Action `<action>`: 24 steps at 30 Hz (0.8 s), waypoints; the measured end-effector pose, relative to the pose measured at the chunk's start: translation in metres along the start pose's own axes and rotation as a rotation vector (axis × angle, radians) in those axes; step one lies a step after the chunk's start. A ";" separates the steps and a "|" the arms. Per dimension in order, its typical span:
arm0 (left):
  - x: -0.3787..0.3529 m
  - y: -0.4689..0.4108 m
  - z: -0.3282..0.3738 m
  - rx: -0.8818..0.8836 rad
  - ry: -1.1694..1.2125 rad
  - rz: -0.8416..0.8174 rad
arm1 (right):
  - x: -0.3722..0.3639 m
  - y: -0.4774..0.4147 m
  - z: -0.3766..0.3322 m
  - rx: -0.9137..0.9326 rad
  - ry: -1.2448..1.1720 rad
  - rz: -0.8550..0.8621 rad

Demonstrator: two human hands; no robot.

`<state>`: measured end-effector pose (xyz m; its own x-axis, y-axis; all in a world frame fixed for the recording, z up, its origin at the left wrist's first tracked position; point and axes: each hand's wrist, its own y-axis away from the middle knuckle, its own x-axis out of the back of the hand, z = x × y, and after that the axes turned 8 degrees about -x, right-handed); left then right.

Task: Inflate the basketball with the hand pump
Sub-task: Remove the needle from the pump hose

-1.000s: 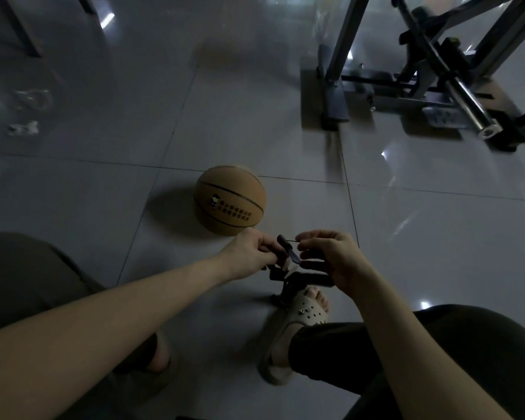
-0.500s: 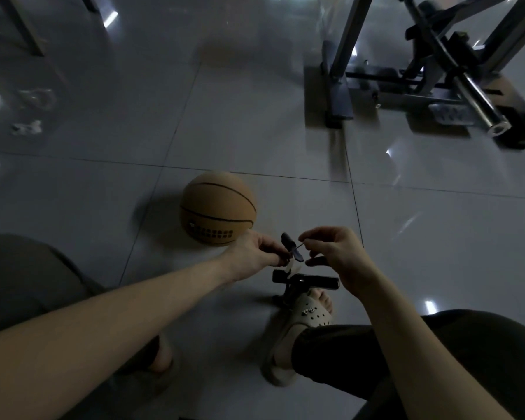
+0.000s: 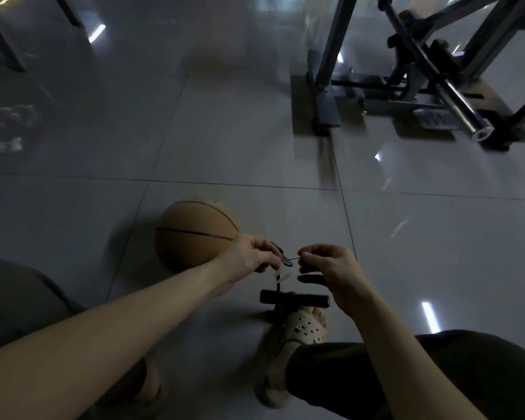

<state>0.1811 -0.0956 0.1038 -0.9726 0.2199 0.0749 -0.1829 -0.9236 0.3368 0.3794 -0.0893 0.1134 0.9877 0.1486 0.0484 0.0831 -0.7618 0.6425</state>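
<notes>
- The basketball (image 3: 194, 234) sits on the floor (image 3: 406, 237), just past the left hand (image 3: 249, 256). Nobody holds it, and nothing is stuck into it yet.
- The hand pump (image 3: 294, 300) stands on the floor in front of the person. Its black handle lies flat across the top.
- A foot in a pale sandal (image 3: 303, 328) is right against the pump's bottom. I think this keeps the pump from tipping over.
- The left hand is pinched shut on the small dark end piece (image 3: 281, 255) of the pump's hose.
- The right hand (image 3: 331, 268) is pinched shut on a thin needle (image 3: 294, 258). The needle points at the dark piece.
- The two hands are close, with the needle between them. I think the person is fitting the needle on, because air can only go into the ball through it.
- The light is dim, so I cannot tell if the needle is fully in yet.
- A metal gym frame (image 3: 422, 71) stands far off, toward the far right of the floor.
</notes>
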 end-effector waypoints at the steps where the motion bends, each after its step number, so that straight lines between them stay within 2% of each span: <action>1: -0.002 -0.004 0.002 0.004 -0.005 -0.008 | 0.002 -0.002 0.000 -0.003 -0.016 0.011; 14: -0.030 -0.046 0.012 0.055 0.027 -0.039 | 0.029 -0.013 0.000 -0.036 -0.262 0.139; 24: -0.040 -0.058 0.013 0.042 0.033 -0.023 | 0.035 -0.018 0.002 -0.049 -0.275 0.167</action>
<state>0.2328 -0.0470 0.0934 -0.9726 0.2296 0.0363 -0.1994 -0.9042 0.3776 0.4123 -0.0712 0.1020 0.9865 -0.1568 -0.0479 -0.0829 -0.7289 0.6796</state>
